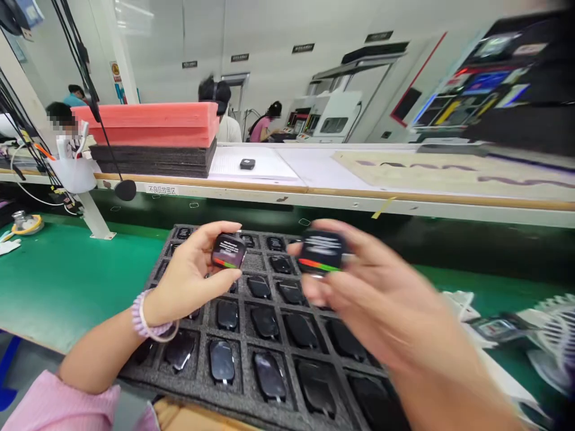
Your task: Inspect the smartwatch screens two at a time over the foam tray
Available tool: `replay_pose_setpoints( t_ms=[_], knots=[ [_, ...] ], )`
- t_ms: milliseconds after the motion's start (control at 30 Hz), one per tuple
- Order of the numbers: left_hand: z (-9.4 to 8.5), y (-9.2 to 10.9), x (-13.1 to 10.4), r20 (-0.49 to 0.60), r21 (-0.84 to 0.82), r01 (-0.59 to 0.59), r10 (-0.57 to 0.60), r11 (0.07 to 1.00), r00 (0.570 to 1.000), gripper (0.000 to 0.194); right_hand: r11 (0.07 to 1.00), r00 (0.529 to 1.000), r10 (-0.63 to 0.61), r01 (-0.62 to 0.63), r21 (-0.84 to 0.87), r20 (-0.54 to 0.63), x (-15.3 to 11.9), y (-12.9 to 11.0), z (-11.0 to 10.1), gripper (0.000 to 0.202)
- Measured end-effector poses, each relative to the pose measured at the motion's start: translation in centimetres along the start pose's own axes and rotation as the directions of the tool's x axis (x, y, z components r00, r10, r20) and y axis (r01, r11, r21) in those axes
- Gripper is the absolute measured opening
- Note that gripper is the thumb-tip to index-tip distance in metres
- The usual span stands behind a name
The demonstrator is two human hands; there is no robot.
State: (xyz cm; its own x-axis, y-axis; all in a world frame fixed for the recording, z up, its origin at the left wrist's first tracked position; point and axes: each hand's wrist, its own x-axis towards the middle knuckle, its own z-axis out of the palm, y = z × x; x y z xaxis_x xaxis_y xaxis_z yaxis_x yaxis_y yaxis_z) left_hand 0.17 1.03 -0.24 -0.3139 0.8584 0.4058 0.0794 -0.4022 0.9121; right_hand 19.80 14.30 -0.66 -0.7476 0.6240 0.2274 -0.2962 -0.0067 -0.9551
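Observation:
My left hand (193, 275), with a lilac coiled band at the wrist, pinches a small dark square device (229, 251) between thumb and fingers. Its lit screen shows white text and a red-to-green strip. A similar lit device (321, 251) is gripped in my right hand (372, 281), which is blurred by motion. Both devices are held apart above a grey foam tray (204, 347). Black rounded devices (223, 361) lie in many of its compartments. One compartment (254, 261) near the back, between the hands, shows bare foam.
The tray rests on a green bench (58, 275). Behind it runs a raised shelf (314, 170) with pink foam blocks (153, 123) and one small black device (247, 163). Cables hang at left; a white fan (557, 335) stands at right. Several people sit beyond.

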Motion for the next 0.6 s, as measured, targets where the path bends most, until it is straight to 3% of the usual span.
replay_pose_setpoints(
  t_ms=[167, 333, 600],
  knots=[
    [0.8, -3.1, 1.6, 0.017, -0.059, 0.051, -0.050, 0.997, 0.999, 0.055, 0.979, 0.977, 0.109, -0.138, 0.151, 0.182, 2.7, 2.2, 1.1, 0.061],
    [0.7, -3.2, 1.6, 0.003, -0.051, 0.047, -0.047, 0.998, 0.999, 0.048, 0.991, 0.986, 0.059, -0.076, 0.112, 0.154, 3.0, 3.5, 1.4, 0.050],
    [0.8, -2.7, 1.2, 0.029, -0.077, 0.092, -0.090, 0.993, 0.996, 0.057, 0.996, 0.993, 0.017, -0.026, 0.081, 0.117, 3.0, 3.3, 2.0, 0.045]
  ],
)
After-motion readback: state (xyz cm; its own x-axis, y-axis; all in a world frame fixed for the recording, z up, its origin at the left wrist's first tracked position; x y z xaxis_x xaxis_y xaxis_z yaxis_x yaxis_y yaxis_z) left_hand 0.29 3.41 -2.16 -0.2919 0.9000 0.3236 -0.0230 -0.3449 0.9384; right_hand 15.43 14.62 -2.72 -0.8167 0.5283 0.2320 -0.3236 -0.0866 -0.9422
